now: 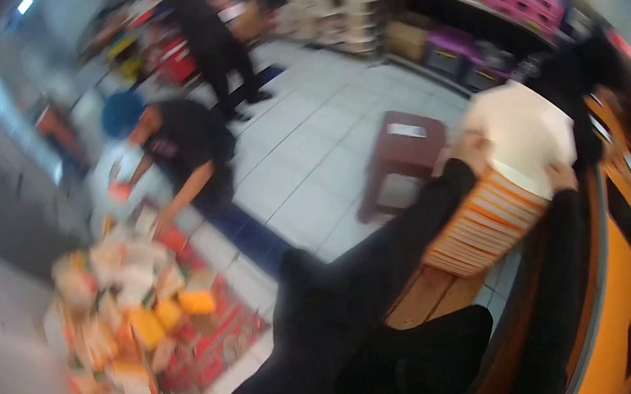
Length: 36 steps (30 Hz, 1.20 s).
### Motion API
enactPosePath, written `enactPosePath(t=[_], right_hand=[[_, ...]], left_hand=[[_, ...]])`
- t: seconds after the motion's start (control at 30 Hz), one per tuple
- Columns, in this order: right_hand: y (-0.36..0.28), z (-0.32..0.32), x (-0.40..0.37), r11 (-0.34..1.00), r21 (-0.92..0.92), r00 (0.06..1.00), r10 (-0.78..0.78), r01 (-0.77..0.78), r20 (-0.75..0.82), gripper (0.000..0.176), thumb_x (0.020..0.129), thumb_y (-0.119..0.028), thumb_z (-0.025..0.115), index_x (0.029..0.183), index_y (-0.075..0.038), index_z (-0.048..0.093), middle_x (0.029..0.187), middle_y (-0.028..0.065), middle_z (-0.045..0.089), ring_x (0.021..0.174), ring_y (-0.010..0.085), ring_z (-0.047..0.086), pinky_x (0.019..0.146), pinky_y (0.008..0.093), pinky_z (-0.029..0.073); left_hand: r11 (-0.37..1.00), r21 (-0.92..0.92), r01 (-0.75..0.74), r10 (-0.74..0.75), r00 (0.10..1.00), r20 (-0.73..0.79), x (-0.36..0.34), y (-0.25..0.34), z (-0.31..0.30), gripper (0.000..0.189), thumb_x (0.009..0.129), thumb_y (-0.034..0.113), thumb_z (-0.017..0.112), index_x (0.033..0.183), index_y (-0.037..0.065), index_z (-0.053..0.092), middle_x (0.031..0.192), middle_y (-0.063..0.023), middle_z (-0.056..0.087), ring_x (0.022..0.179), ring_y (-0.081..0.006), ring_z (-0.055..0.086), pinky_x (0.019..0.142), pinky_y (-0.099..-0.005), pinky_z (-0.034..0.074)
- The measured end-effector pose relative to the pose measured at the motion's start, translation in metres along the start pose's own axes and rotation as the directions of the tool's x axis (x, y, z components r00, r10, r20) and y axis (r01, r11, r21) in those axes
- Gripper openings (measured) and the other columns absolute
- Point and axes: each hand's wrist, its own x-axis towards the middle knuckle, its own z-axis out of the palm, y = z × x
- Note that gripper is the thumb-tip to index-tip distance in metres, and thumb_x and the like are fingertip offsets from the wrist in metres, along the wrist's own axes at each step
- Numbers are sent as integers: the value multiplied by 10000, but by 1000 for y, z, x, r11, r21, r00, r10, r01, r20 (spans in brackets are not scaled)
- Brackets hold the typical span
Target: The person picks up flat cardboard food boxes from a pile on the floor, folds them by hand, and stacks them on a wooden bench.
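A tall stack of nested paper food boxes (488, 219), with white and orange edges, leans in front of me on a wooden surface. At its top is a white paper box (522, 123) with an angular outline. My left hand (475, 152) grips the left edge of this white box, fingers bent over it. On the near right edge my right hand (561, 176) is closed on the same box, its fingers partly hidden. Blur hides whether the white box is separate from the stack.
A brown plastic stool (400, 155) stands left of the stack. To the left, a crouching person (188, 147) in a blue cap reaches toward a pile of cartons (127, 309) on a red mat (217, 328). Another person (207, 33) stands behind. Shelves (427, 68) line the back right.
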Motion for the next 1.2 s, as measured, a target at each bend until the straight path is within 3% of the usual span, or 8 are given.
enactPosePath(t=[0.2,0.27,0.47,0.53,0.67,0.87,1.07,1.2], right_hand=[[21,1,21,975,111,981,189,-192,34,610,848,-543,566,1069,17,659,1027,229,666,971,295,626,876,354,444],[45,-17,16,998,54,988,14,-23,152,481,927,-316,442,1244,36,527,1241,223,552,1159,293,525,997,339,374],[-21,-5,-151,957,140,958,230,-255,170,443,941,-320,445,1243,-14,552,1243,190,564,1145,288,540,972,350,402],[-35,20,-214,930,151,939,316,-335,132,432,945,-321,446,1243,-30,560,1243,179,568,1141,286,544,964,354,411],[-57,68,-324,879,186,898,436,-439,63,409,954,-323,448,1242,-63,577,1245,157,577,1132,283,554,948,361,430],[-44,75,-372,847,160,852,521,-507,-59,379,968,-327,451,1241,-113,602,1246,123,589,1119,278,568,924,372,458],[-35,19,-308,915,-232,944,323,-330,-68,391,942,-374,508,1230,-129,609,1246,108,592,1092,238,588,879,336,478],[-21,1,-304,960,-101,965,262,-262,-13,384,947,-360,505,1229,-119,604,1231,105,595,1088,228,586,882,330,473]], left_hand=[[954,-275,-119,76,984,-163,0,-29,27,220,933,207,477,924,24,599,760,-128,630,647,-214,614,574,-373,474],[884,-91,-459,418,862,-287,-39,17,-38,276,957,221,447,1116,25,559,1005,-225,600,924,-303,592,840,-410,459],[863,-465,197,-388,848,-361,-226,-62,-243,375,847,187,611,1167,14,521,974,-110,618,874,-226,612,749,-358,489],[869,-27,494,-291,466,-836,-346,-110,-318,368,836,85,559,1189,37,464,881,-72,595,840,-201,591,741,-351,499],[239,-57,969,-429,52,-902,-676,-266,-450,378,814,239,651,1164,140,550,1120,-196,577,975,-299,595,822,-430,478],[-558,-196,807,-383,-460,-801,-890,-171,-498,776,735,217,714,1382,382,318,1318,-184,448,1146,-353,514,927,-499,451],[-696,235,679,-460,-170,-871,-931,-157,-551,880,820,123,602,1450,494,111,1559,103,143,1349,-318,322,1017,-582,340],[-637,600,484,-683,8,-731,-934,-172,-572,793,846,145,533,1461,435,126,1555,45,202,1356,-321,317,1057,-624,226]])
